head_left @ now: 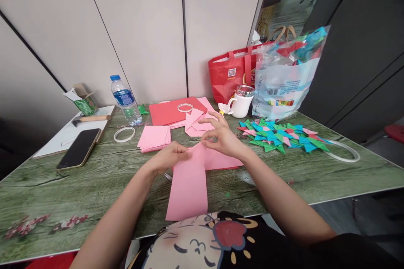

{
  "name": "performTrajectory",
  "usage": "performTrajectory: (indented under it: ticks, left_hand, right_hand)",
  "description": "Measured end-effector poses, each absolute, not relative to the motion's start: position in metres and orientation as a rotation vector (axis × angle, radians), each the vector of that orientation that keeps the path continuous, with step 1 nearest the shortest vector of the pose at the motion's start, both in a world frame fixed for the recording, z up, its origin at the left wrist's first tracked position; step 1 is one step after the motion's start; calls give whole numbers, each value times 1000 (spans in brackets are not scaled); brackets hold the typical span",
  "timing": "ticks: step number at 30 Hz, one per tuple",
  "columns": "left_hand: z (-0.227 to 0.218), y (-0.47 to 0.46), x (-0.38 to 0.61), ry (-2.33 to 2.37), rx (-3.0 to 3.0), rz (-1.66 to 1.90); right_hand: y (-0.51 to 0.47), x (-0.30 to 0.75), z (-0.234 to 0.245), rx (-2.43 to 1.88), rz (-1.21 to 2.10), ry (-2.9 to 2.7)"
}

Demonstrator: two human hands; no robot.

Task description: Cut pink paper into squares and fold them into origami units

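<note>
A long pink paper strip [188,185] lies on the green wood-grain table [94,176], reaching down to the near edge. My left hand [170,157] is closed in a pinch on the strip's upper left edge. My right hand [222,136] pinches the strip's top with thumb and forefinger, the other fingers spread. Under it lies more pink paper [221,160]. Just beyond the hands sit a stack of pink squares [154,138] and loose folded pink pieces [197,124].
A red paper stack [172,111] carries a tape ring. Folded green, blue and pink triangles [280,135] are heaped at the right, near a white mug [241,101], a plastic bag [284,80] and a red tote [229,73]. At left: phone [78,148], water bottle [125,100], hammer [91,119].
</note>
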State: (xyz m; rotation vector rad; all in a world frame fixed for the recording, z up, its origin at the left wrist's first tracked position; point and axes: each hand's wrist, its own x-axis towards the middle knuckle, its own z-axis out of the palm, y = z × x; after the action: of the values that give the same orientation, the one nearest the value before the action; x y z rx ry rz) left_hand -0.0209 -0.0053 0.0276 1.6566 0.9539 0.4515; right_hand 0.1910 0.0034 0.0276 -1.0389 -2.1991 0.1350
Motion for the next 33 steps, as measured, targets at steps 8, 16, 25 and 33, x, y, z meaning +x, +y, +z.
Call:
performTrajectory:
  ticks: [8,16,25,33]
  left_hand:
    - [32,-5,-20,995,1374,508]
    - [27,-6,-12,1025,1260,661]
    - [19,-6,-6,1083,1402,711]
    - [25,-8,-7,1004,1325,628]
  right_hand:
    - [19,203,19,-1180,5,-1906]
    - [15,174,8,-1012,1278,-1284]
    - [-1,150,-7,-1008,1261,-1263]
    - [14,171,3,-976,1169,-1007]
